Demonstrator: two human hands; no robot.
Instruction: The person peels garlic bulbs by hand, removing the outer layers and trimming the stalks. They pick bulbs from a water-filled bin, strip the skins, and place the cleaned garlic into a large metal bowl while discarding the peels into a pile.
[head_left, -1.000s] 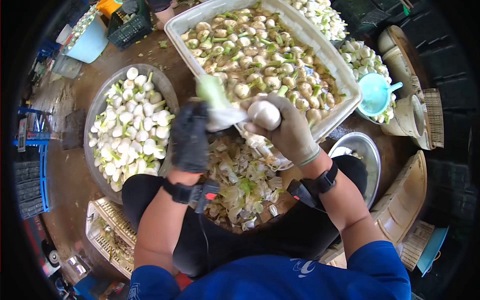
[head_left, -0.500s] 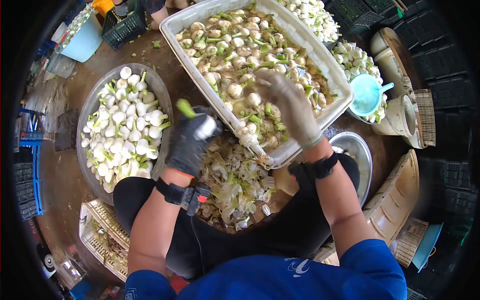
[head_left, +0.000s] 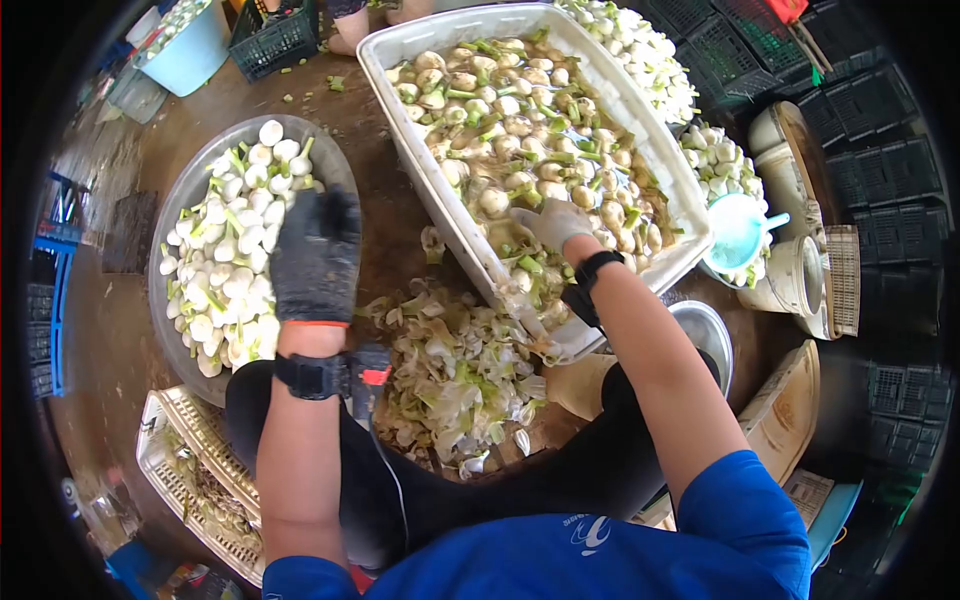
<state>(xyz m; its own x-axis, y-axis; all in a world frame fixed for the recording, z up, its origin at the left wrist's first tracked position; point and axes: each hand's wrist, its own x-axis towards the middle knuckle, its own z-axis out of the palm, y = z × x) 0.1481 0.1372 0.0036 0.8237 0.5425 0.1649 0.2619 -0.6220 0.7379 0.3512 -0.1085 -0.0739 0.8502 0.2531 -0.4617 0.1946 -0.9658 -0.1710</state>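
Note:
My left hand (head_left: 316,258), in a black glove, is over the right side of a round grey basin (head_left: 172,215) heaped with peeled white garlic bulbs (head_left: 228,262). Its fingers are smeared by motion, and no bulb shows in it. My right hand (head_left: 556,224), in a pale glove, reaches down into a big white tub (head_left: 425,165). Its thumb sticks out, apart from the fingers, which are partly hidden among garlic bulbs (head_left: 515,150) with short green stems lying in murky water.
Between my legs lies a pile of garlic skins (head_left: 455,375). A turquoise dipper (head_left: 735,230) rests on more bulbs at the right, by pale buckets (head_left: 785,285). A cream crate (head_left: 190,480) stands at lower left. Another person's foot (head_left: 345,42) shows beyond the tub.
My left hand has moved left to the basin; the garlic bulb it held is no longer visible. My right hand has lowered from above the tub into the bulbs. The view has shifted slightly.

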